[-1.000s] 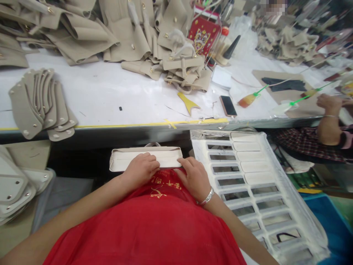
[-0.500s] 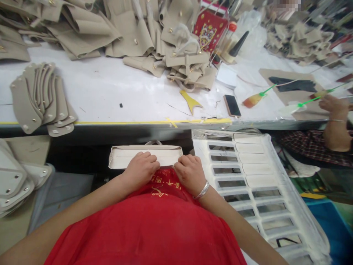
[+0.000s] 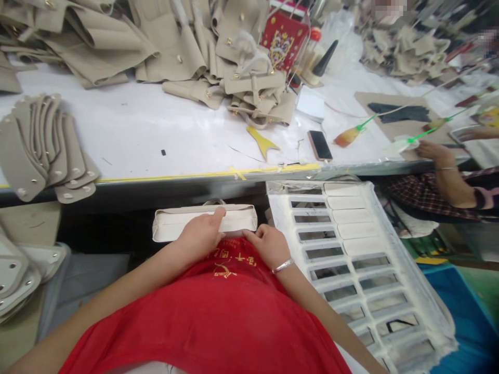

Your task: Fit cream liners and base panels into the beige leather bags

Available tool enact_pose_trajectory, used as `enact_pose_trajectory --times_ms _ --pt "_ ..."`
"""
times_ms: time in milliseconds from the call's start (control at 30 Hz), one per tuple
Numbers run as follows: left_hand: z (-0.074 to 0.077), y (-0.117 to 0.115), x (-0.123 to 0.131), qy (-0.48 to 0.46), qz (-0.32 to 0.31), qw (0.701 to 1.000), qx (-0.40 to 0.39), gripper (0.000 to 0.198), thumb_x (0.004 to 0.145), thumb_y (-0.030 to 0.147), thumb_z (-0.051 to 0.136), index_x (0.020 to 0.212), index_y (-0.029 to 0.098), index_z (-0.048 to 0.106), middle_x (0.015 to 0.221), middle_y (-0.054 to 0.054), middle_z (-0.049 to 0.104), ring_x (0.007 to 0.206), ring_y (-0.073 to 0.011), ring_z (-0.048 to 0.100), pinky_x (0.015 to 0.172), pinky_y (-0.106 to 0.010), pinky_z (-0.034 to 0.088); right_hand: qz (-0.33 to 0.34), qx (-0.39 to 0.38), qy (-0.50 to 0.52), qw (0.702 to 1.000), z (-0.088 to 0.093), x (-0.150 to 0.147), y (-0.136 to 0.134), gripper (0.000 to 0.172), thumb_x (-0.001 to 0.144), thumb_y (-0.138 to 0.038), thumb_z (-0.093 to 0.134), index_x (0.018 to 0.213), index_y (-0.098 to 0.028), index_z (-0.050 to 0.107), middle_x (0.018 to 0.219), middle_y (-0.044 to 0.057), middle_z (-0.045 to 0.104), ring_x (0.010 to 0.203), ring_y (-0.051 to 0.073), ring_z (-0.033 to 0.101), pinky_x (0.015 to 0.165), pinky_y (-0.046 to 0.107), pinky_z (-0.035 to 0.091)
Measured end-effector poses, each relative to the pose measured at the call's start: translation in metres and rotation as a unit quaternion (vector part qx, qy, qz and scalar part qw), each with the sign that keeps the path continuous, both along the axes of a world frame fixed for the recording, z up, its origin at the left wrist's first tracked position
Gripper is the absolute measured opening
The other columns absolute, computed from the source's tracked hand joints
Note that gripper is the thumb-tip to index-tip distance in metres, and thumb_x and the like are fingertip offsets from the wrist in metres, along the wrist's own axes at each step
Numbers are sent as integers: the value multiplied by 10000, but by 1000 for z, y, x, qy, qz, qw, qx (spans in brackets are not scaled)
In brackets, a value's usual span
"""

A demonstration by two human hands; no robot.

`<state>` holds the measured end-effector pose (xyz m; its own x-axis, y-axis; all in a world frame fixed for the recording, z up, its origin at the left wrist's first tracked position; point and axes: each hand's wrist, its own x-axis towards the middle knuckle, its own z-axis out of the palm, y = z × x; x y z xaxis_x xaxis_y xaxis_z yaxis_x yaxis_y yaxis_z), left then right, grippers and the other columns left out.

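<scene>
Centre of frame: beige-rimmed, white-faced oblong leather-like piece point(image 3: 167, 227). Left hand point(image 3: 203, 231) laid over it, grip unclear; right hand point(image 3: 268, 244) pinching its near edge. Apparently edge-working; next calls for even finger pressure.

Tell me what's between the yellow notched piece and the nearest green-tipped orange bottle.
In the head view, the phone lies between them on the white tabletop, closer to the bottle; thin dark lines also show beside it.

Matt white panel point(image 3: 171, 223); smooth cloth apron point(image 3: 218, 317)
</scene>
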<state>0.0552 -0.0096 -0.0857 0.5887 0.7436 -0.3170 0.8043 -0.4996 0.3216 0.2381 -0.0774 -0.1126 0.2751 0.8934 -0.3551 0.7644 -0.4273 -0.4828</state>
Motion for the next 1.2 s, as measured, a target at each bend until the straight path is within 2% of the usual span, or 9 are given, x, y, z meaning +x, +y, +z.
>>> enact_pose_trajectory --times_ms 67,133,200,300,467,600,867,1000,1200 --pt "0 2 -1 -2 3 1000 -9 375 794 254 520 1146 148 448 874 -89 661 758 -223 606 621 -294 405 -49 -100 164 980 -4 -3 1 436 827 -502 473 545 -169 483 493 11 527 420 107 497 432 226 322" --pt "-1 5 -1 -2 -15 1000 -14 220 788 262 521 991 177 533 866 -82 662 771 -227 607 622 -293 405 -115 -173 311 927 -4 -8 2 436 871 -469 416 587 -152 513 472 5 538 349 95 498 366 201 315" --pt "0 9 -2 -3 -33 999 -18 103 782 268 518 816 188 572 835 -76 664 769 -233 608 617 -298 405 -174 -195 400 878 -1 -15 3 412 892 -430 409 640 -132 541 486 4 562 355 95 532 347 176 333" --pt "1 13 -1 -10 -47 999 -26 119 777 247 500 729 187 591 801 -75 668 753 -238 610 614 -307 412 -248 -189 470 826 5 -22 2 375 910 -380 415 703 -109 570 535 18 604 415 93 582 375 158 393" --pt "2 14 0 1 -51 998 -26 187 798 208 444 768 163 622 832 -109 677 753 -241 621 632 -317 432 -314 -177 519 775 6 -36 3 314 903 -336 453 754 -95 587 591 31 636 453 98 607 418 179 466" --pt "1 17 0 10 -59 998 -23 215 819 225 430 803 148 631 838 -127 674 766 -243 624 648 -316 444 -335 -164 538 755 5 -50 6 300 901 -319 456 749 -97 587 596 32 634 452 98 603 419 184 474" --pt "4 14 -8 -4 -39 999 -22 179 821 216 471 975 154 540 878 -116 637 812 -243 602 675 -329 449 -341 -149 541 754 4 -68 10 288 897 -310 459 744 -107 594 594 42 642 459 101 601 423 181 468" --pt "4 13 -28 6 -51 998 22 130 816 246 487 859 156 570 891 -108 611 860 -251 574 708 -340 440 -355 -135 537 753 3 -73 12 315 899 -322 453 708 -111 587 581 44 641 455 104 600 419 183 463" --pt "-3 19 -49 -17 -48 999 -8 191 831 248 439 755 176 599 800 -75 621 776 -217 574 673 -317 421 -366 -149 546 739 3 -85 13 306 896 -324 469 720 -99 580 569 45 639 453 104 600 433 185 465"
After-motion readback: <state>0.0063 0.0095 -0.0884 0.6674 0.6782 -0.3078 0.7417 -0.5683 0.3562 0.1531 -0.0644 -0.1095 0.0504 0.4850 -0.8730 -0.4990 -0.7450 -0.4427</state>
